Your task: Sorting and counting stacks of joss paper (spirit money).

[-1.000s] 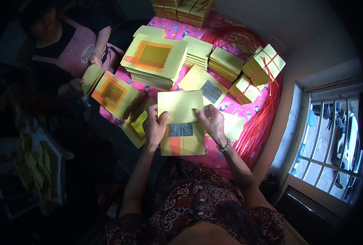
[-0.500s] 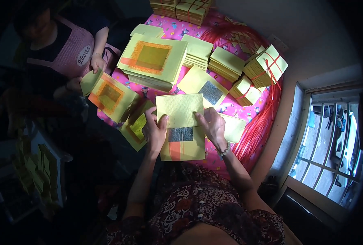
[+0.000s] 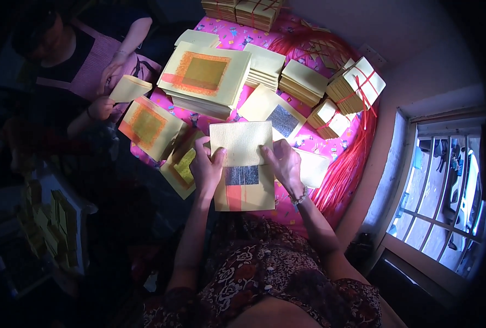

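A sheet of yellow joss paper [image 3: 242,143] is held over the near edge of the table, its far part folded down toward me. Below the fold a dark silvery patch and an orange stripe show. My left hand [image 3: 206,172] pinches the left side, thumb on top. On the right side, my right hand [image 3: 285,167] grips it the same way, a bracelet at the wrist. Fingers beneath the paper are hidden. Just beyond lies another joss sheet with a silvery square [image 3: 281,121]. A pale folded piece [image 3: 311,168] rests beside my right hand.
A thick stack of orange-and-gold joss paper [image 3: 199,76] stands on the pink patterned tablecloth [image 3: 233,34]. Folded piles [image 3: 302,86], red-tied bundles [image 3: 357,87] and red strings [image 3: 341,188] lie to the right. At left, a co-worker in a pink apron holds a folded sheet [image 3: 130,88]. A barred window [image 3: 437,191] is at right.
The joss paper in my hands has shifted very slightly away from me; my grip looks the same. At left, the co-worker's folded sheet has been raised and turned, and one hand has moved up.
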The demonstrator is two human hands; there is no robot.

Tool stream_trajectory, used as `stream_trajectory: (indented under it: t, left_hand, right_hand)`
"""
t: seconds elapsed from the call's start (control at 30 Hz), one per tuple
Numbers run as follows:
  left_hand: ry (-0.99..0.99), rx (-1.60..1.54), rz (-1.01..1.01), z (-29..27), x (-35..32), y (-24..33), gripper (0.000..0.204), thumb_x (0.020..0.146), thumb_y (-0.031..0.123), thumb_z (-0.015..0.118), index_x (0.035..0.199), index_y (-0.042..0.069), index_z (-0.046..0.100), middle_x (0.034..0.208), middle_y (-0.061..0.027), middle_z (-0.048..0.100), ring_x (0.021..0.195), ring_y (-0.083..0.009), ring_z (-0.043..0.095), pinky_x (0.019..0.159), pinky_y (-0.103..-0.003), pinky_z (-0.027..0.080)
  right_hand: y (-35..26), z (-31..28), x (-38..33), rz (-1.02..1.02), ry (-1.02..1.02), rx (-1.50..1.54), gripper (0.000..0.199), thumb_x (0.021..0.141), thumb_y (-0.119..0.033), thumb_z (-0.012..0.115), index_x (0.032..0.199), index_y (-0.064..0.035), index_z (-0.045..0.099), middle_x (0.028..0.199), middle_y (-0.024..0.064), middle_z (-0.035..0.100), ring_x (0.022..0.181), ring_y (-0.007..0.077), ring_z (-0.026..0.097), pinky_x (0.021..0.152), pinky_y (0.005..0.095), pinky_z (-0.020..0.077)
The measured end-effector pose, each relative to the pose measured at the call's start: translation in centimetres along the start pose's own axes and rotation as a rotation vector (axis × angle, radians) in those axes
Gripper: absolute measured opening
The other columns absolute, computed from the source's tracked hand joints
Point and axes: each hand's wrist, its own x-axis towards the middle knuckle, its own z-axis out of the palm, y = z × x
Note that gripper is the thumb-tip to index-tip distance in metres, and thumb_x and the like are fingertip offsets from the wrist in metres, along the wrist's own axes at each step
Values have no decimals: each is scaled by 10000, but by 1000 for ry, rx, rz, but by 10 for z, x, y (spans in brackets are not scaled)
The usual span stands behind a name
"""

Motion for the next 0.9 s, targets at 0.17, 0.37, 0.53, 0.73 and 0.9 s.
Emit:
stream_trajectory:
  t: [0.17,0.37,0.53,0.73,0.9]
  left_hand:
    - [84,68,130,6,-6,3,412,841,176,700,1156,95,446,829,-127,537,734,-339,587,642,-438,455]
    - [323,267,445,16,-11,5,272,854,156,683,1040,81,500,988,-165,475,812,-382,554,655,-484,446]
    - [172,395,471,16,-10,7,161,905,156,610,980,74,493,932,-170,513,808,-381,575,665,-466,468]
    - [-46,426,442,18,-7,-7,186,943,201,547,1013,46,471,918,-173,539,811,-375,606,671,-467,485]
    - [-87,602,542,22,-20,7,354,865,324,656,982,28,503,969,-168,509,846,-346,584,718,-445,490]
  right_hand:
    - [7,6,0,-61,28,-75,338,846,-281,740,862,-7,543,646,129,590,553,235,572,566,349,484]
    - [8,13,-5,-72,46,-82,324,854,-252,719,911,-5,519,772,159,603,670,315,610,621,402,490]
    - [5,13,-6,-387,307,-187,273,823,-174,735,917,-25,526,800,125,591,710,311,613,609,407,486]
    - [17,13,-6,-507,122,-237,160,835,-104,669,891,-48,529,786,136,595,728,317,604,648,415,487]
    - [18,11,-7,-475,20,-279,192,855,-200,659,919,-59,544,818,123,605,806,306,608,702,413,497]
